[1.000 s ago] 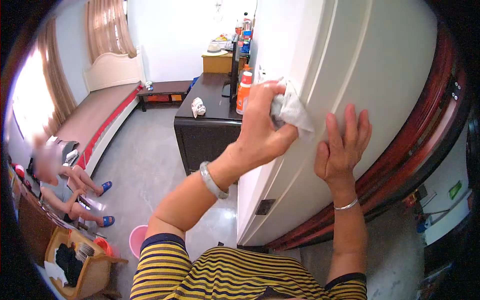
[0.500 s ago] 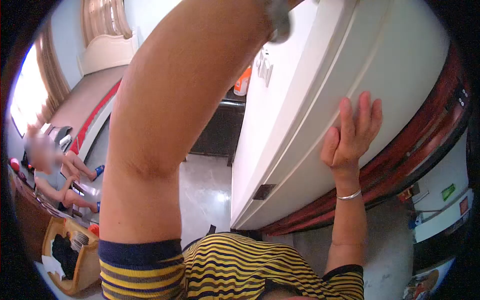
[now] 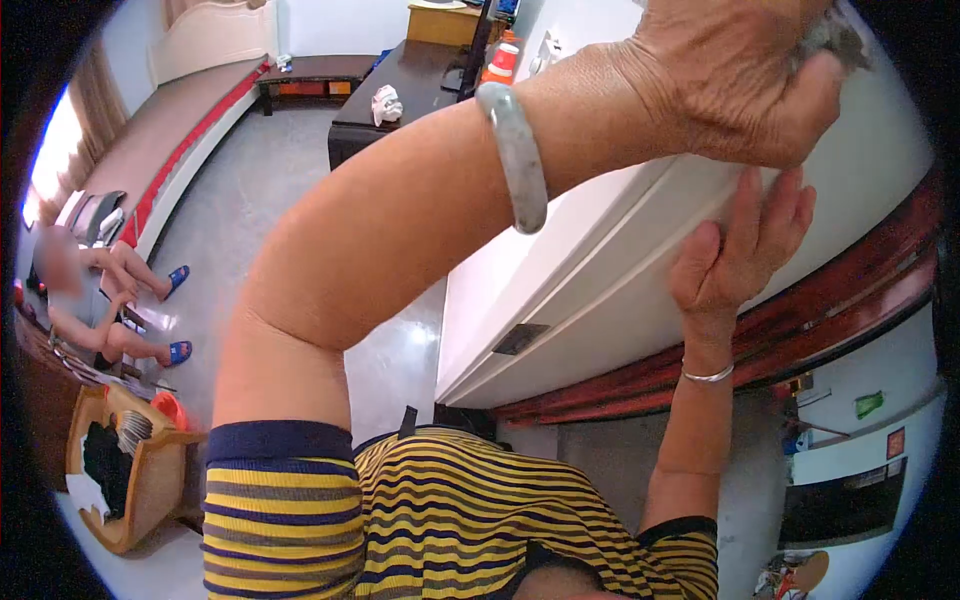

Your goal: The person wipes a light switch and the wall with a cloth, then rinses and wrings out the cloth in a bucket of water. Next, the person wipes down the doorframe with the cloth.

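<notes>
My left hand (image 3: 745,85) is raised across the upper right, a grey-green bangle (image 3: 515,155) on its wrist. Its fingers curl around a grey cloth (image 3: 845,40), of which only a small part shows against the white door (image 3: 600,270). Just below it, my right hand (image 3: 745,250) rests flat on the door's panel with fingers stretched out; a silver bracelet circles that wrist. The door's edge carries a dark latch plate (image 3: 520,339), and a handle (image 3: 545,52) shows on its other face, partly behind my left arm.
A dark red curtain (image 3: 640,385) hangs along the door's right side. At the left sits another person (image 3: 90,300) near a bed (image 3: 190,135). A wooden chair (image 3: 160,490) holding clothes stands lower left. Beyond my left arm is a dark desk (image 3: 410,85) with crumpled white tissue (image 3: 386,105).
My left hand has come down into view from above the frame and swung right across the door. My right hand stays flat on the door. The view has shifted, showing more of the desk.
</notes>
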Tool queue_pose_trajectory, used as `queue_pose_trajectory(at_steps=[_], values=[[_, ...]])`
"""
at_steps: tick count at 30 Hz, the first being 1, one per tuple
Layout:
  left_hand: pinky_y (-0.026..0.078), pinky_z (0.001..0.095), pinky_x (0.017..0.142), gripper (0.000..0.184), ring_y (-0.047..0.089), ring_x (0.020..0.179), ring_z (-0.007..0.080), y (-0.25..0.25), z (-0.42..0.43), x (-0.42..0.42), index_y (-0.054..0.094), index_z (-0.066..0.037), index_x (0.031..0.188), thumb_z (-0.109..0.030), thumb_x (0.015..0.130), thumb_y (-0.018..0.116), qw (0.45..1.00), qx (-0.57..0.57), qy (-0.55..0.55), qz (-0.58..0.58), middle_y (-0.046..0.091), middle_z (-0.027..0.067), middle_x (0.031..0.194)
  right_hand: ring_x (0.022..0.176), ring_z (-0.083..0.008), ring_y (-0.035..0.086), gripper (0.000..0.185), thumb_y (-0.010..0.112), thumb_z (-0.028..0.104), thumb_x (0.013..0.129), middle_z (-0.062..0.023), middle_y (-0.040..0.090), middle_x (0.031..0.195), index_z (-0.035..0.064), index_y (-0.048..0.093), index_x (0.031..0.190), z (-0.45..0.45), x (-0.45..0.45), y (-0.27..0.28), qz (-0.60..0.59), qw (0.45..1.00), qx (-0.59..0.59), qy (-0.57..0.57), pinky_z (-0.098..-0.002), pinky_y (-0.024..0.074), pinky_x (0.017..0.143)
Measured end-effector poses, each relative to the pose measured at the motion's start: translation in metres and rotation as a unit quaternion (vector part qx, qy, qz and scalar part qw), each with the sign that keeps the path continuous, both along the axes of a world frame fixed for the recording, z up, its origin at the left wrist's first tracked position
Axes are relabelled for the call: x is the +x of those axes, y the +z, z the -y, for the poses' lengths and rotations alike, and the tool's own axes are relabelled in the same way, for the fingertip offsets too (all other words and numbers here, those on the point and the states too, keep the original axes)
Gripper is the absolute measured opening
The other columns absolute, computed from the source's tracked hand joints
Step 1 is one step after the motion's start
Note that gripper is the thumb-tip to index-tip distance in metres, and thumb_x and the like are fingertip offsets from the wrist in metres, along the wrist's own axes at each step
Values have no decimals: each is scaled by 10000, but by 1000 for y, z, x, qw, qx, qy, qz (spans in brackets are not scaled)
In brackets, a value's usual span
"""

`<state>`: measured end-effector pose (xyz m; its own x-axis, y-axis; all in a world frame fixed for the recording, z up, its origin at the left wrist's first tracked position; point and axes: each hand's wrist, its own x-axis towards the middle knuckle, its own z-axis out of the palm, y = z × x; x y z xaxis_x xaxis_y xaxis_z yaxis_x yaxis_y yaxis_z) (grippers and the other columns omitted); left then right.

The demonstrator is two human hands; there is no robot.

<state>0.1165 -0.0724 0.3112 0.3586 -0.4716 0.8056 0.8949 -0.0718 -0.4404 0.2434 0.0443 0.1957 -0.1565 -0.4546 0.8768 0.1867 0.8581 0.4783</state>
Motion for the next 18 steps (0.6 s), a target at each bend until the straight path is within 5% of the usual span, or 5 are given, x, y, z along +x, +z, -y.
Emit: queue_pose_trajectory(at_steps=[5, 8, 12, 17, 18], values=[[441, 493, 947, 279, 542, 1051, 418, 12, 4, -6, 596, 99, 1061, -61, 847, 514, 985, -114, -120, 43, 538, 319, 1133, 1345, -482, 311, 477, 361, 383, 982, -219, 396, 1461, 105, 568, 1311, -1, 5, 0, 7, 1000, -13, -16, -594, 228, 1091], [459, 447, 958, 282, 591, 1016, 393, 15, 26, 7, 588, 114, 1075, -1, 828, 516, 971, -182, -109, 115, 568, 317, 1072, 1358, -485, 285, 479, 368, 357, 978, -229, 364, 1476, 80, 539, 1329, 2, 9, -2, 29, 999, -21, -39, -587, 207, 1104], [482, 439, 938, 317, 616, 986, 356, 32, 22, 32, 557, 151, 1100, -20, 835, 528, 946, -133, -47, 293, 589, 316, 971, 1359, -490, 267, 503, 370, 331, 977, -250, 331, 1482, 25, 487, 1359, 4, 12, -2, 50, 997, -16, -55, -581, 213, 1110], [488, 455, 911, 394, 621, 924, 298, 68, 82, 29, 505, 157, 1172, -77, 858, 551, 837, -440, -206, 252, 608, 240, 901, 1358, -492, 270, 495, 375, 322, 975, -243, 332, 1486, 43, 485, 1369, 4, 15, -4, 57, 996, -26, -70, -587, 218, 1098], [506, 441, 872, 409, 626, 884, 282, 73, 79, 27, 504, 142, 1183, -114, 872, 574, 844, -430, -197, 253, 616, 211, 891, 1363, -490, 268, 494, 376, 318, 974, -241, 332, 1488, 50, 483, 1374, 5, 15, -3, 58, 996, -26, -63, -585, 215, 1098]])
